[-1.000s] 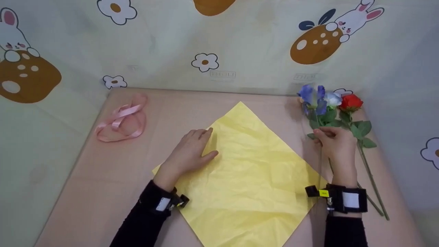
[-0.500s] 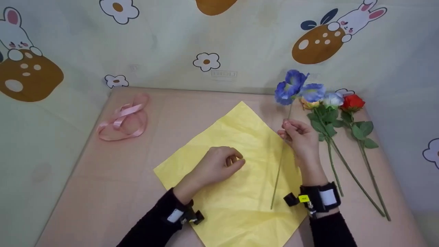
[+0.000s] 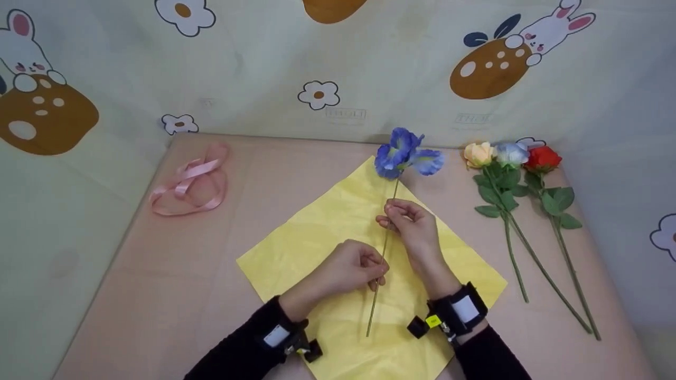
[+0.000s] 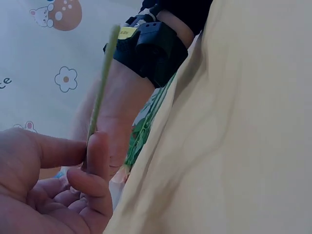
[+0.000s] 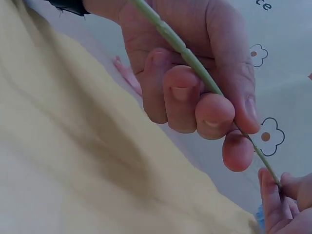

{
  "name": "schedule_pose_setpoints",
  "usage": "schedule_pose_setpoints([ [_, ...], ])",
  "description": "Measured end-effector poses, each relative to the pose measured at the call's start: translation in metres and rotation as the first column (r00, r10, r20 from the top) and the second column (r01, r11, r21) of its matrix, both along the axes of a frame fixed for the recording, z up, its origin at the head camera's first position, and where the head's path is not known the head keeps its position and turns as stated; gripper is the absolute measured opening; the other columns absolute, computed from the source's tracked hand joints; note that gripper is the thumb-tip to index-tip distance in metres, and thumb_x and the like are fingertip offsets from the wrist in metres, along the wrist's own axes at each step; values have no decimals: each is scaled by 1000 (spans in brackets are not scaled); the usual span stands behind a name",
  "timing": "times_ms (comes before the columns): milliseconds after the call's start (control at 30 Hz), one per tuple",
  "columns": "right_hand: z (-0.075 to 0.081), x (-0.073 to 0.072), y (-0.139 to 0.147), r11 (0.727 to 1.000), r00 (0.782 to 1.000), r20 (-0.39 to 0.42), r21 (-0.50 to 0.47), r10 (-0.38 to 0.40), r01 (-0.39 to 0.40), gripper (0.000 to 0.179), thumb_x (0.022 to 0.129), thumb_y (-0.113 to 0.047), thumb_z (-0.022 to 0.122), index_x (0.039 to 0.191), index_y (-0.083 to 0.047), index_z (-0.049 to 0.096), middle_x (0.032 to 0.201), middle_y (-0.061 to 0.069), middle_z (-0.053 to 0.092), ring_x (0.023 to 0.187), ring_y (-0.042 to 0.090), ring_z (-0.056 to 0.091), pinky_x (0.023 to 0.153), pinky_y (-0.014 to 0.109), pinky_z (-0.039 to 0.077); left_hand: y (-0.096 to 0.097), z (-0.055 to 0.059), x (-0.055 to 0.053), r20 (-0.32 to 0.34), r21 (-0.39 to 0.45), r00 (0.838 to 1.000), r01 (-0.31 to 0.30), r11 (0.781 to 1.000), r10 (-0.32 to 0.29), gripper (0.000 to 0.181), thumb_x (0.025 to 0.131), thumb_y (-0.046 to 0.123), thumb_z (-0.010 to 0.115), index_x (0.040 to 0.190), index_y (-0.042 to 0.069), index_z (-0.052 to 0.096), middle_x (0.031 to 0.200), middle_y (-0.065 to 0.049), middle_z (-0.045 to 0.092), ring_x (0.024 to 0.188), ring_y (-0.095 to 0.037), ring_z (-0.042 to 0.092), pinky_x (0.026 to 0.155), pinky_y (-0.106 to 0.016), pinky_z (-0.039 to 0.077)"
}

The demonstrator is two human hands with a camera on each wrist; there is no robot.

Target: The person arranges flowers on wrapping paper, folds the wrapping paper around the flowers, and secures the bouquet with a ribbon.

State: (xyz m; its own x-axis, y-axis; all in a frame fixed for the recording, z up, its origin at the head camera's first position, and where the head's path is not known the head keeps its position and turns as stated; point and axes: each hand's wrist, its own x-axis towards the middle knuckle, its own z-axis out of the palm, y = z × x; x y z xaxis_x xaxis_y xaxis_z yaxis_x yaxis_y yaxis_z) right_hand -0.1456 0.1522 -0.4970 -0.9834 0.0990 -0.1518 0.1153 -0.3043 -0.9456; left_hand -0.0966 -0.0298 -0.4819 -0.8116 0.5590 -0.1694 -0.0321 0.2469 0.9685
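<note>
A blue iris-like artificial flower [image 3: 399, 153] on a thin green stem [image 5: 168, 34] is held slanting above a yellow sheet of wrapping paper [image 3: 317, 227]. My right hand [image 3: 414, 227] pinches the stem below the bloom between thumb and fingers. Lower down, my left hand [image 3: 351, 266] pinches the same stem, its lower end sticking out past the fingers. The left wrist view shows the left hand [image 4: 63, 180] at close range, with the stem between thumb and fingertip. Beyond it, my right hand is mostly hidden.
Right of the paper lie a peach rose [image 3: 479, 154], a pale blue rose [image 3: 511, 154] and a red rose [image 3: 544, 158] with leafy stems. A pink ribbon [image 3: 196, 170] lies loosely looped at the back left. A printed cloth backdrop [image 3: 253, 63] stands behind the table [image 3: 158, 295].
My right hand has lifted the blue flower off the other flowers and carried it left over the paper. My left hand has moved from the paper's left edge to the stem and pinches it.
</note>
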Motion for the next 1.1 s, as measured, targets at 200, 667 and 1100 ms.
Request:
schedule_pose_setpoints([
  [200, 0, 3, -3, 990, 993, -36, 85, 115, -111, 35, 105, 4, 68, 138, 15, 62, 127, 26, 64, 85, 22, 80, 86, 35, 65, -1, -1, -3, -59, -19, 994, -93, 996, 91, 15, 105, 5, 70, 99, -6, 79, 75, -2, 77, 69, -37, 77, 51, -21, 53],
  [667, -9, 3, 2, 870, 962, -25, 434, 271, -234, 18, 102, -4, 76, 117, 5, 79, 97, 10, 78, 80, 17, 73, 70, 25, 59, -2, -14, -28, -50, -37, 978, -206, 978, 205, 19, 106, 6, 70, 92, -3, 80, 70, -5, 75, 54, -18, 69, 48, -25, 54],
  [1100, -24, -1, -5, 846, 972, -97, 516, 212, -133, 13, 99, -1, 79, 110, 6, 80, 89, 11, 78, 68, 13, 72, 63, 25, 61, -2, -12, -22, 70, -181, 988, -124, 976, 138, 26, 100, 13, 78, 77, 2, 81, 63, -8, 74, 52, -17, 72, 52, -32, 61],
])
